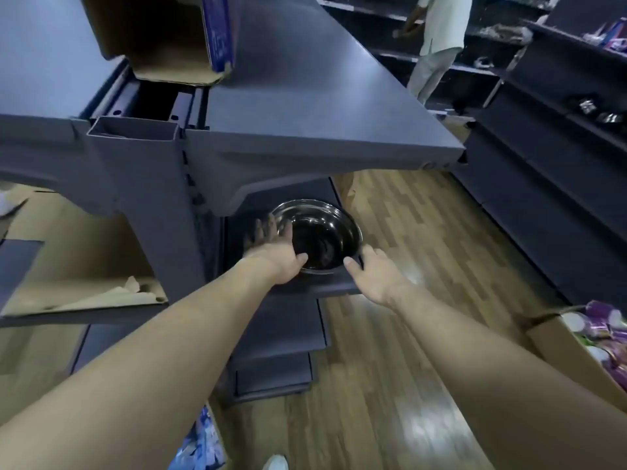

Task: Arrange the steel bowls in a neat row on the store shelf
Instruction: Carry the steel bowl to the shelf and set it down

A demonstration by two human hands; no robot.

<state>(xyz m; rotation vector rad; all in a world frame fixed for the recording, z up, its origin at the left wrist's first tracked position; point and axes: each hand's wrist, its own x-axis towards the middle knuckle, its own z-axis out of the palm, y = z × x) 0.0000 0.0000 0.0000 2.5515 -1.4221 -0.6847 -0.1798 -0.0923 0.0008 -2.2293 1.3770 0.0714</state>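
One shiny steel bowl [320, 234] sits on a dark grey lower shelf [322, 286], at the shelf's right end under the wide top shelf. My left hand [276, 247] lies against the bowl's left rim, fingers spread, thumb touching the near rim. My right hand [375, 274] hovers at the bowl's near right side with fingers apart, thumb tip close to the rim; whether it touches is unclear. No other bowls show.
A broad grey top shelf [305, 106] overhangs the bowl, with an open cardboard box [169, 32] on it. Flattened cardboard [78, 259] lies at left. A box of purple packets [597, 340] stands on the wooden floor at right. A person [437, 45] stands by the far shelves.
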